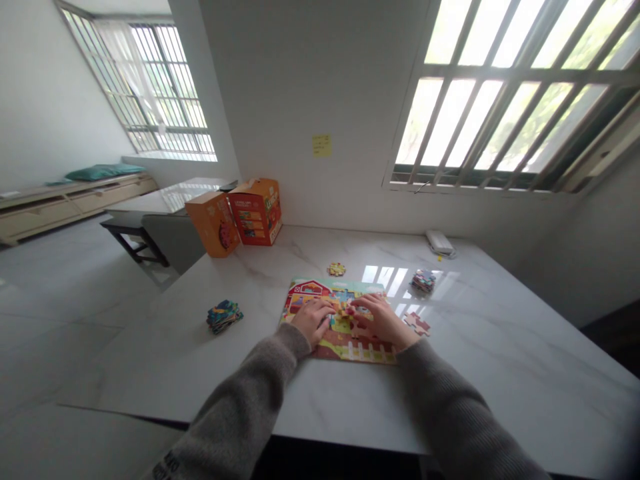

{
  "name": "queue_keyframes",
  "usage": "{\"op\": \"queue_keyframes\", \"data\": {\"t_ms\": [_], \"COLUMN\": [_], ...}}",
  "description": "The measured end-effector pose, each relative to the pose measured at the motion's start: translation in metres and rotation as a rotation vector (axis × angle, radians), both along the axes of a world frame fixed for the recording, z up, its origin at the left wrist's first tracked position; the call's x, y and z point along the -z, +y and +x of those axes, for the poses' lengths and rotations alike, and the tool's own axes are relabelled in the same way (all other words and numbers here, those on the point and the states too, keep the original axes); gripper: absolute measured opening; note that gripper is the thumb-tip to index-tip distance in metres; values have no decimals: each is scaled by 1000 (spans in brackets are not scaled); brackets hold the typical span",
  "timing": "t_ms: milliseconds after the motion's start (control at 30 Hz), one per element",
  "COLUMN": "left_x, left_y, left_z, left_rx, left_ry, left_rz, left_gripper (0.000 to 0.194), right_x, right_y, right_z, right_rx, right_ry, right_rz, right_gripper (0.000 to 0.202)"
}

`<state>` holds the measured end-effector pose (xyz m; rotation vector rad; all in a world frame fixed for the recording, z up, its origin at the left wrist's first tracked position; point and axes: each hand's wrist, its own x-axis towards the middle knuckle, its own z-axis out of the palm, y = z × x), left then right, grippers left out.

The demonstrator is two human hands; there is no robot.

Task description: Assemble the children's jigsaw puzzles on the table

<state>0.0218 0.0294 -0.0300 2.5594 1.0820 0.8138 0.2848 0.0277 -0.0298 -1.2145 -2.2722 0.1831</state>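
Observation:
A colourful farm puzzle [330,350] with a red barn and a white fence lies flat on the marble table. Over its left half rests my left hand [314,321], fingers bent and lying on the picture near its middle. My right hand [381,320] reaches in from the right, thumb and fingers closed round a small puzzle piece [349,311] at the centre. Bluish gaps show in the picture just above that piece. Whether my left fingertips touch the piece is too small to tell.
Puzzle-piece stacks lie left [224,315], behind [337,269] and right [423,281] of the puzzle, with loose brown pieces [417,323] by its right edge. Orange boxes [257,212] stand at the back left. A white device [439,242] with a cable lies at the back right.

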Motion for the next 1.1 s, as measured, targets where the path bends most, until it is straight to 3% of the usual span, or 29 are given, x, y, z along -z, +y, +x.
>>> {"op": "queue_keyframes", "data": {"t_ms": [167, 400, 767, 967, 1100], "left_x": [-4, -3, -1, -2, -3], "left_y": [-10, -9, -13, -15, -15], "left_z": [7, 7, 10, 9, 9], "left_rx": [14, 6, 22, 38, 30], "left_ry": [174, 273, 263, 259, 284], "left_rz": [-41, -17, 15, 20, 15], "left_gripper": [31, 38, 41, 44, 44], "right_x": [-1, 3, 3, 4, 0], "right_y": [-5, -3, -8, -4, 3], "right_z": [-6, -7, -14, -8, 12], "right_rx": [-18, -33, -8, -35, 95], "right_ry": [-81, -110, -142, 5, 191], "right_rz": [-12, 7, 62, 46, 65], "right_gripper": [17, 21, 19, 21, 25]}}
